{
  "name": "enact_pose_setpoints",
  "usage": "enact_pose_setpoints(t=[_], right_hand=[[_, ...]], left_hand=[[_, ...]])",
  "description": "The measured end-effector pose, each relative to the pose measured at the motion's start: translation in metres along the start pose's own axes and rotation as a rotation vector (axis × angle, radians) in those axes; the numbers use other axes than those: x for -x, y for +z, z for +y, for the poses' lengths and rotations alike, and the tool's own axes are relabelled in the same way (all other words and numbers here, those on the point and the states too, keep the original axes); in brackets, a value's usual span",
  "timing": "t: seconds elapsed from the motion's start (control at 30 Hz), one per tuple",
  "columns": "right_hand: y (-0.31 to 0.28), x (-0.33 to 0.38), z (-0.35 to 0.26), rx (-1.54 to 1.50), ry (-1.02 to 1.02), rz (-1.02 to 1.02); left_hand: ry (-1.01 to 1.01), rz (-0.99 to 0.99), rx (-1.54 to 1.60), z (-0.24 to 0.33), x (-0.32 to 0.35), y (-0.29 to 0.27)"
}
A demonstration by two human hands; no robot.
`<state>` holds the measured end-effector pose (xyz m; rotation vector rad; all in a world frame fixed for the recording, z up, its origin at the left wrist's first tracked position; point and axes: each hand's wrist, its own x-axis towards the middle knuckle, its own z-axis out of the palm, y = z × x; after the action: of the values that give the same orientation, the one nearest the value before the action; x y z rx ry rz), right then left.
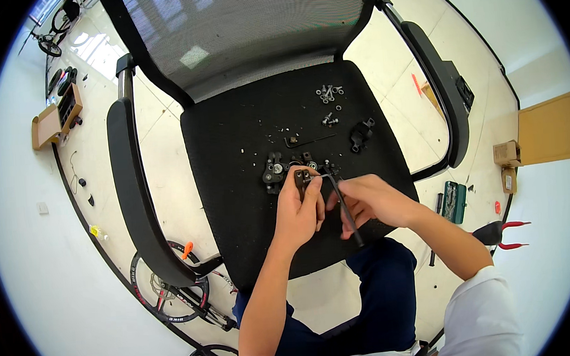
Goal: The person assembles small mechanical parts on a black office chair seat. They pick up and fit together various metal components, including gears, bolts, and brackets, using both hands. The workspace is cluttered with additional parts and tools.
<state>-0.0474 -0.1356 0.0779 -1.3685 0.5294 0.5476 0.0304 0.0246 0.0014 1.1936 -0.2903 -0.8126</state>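
Note:
Over the front of a black chair seat point(226, 175), my left hand point(294, 216) grips a small black metal part point(302, 177), its lower side hidden by my fingers. My right hand point(381, 199) is closed around a long black hex key point(349, 220), whose short bent end reaches the part. Its fingertips are slightly blurred. Just beyond my hands lie black brake caliper parts point(273, 171). A smaller hex key point(312, 140) lies farther back, with a black bracket-like part point(361, 135) to its right. Loose bolts and washers point(327, 94) are grouped at the back right.
Armrests flank the seat at left point(126, 188) and right point(438, 97); a mesh backrest point(250, 30) rises behind. On the floor are a bicycle wheel point(136, 278), an opened cardboard box point(47, 127), a green tool case point(455, 201) and a red-handled tool point(513, 224).

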Motion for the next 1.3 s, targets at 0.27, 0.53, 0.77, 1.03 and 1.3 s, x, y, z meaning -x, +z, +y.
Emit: enact_pose_setpoints(t=[0.27, 0.53, 0.77, 1.03, 1.3], right_hand=[[0.028, 0.019, -0.010, 1.226, -1.004, -0.031], [0.042, -0.024, -0.042, 0.859, -0.736, -0.392], [0.023, -0.061, -0.067, -0.315, -0.172, -0.137], [-0.005, -0.093, -0.005, -1.083, -0.069, -0.131], [-0.009, -0.066, -0.015, 0.630, -0.900, 0.674]], left_hand=[[-0.222, -0.073, 0.190, -0.002, 0.006, 0.004], [-0.318, -0.128, 0.401, 0.022, 0.019, 0.005], [-0.235, -0.176, 0.216, 0.019, 0.016, -0.001], [-0.117, -0.134, 0.014, 0.014, 0.024, -0.005], [-0.227, -0.154, 0.462, 0.021, 0.023, -0.005]])
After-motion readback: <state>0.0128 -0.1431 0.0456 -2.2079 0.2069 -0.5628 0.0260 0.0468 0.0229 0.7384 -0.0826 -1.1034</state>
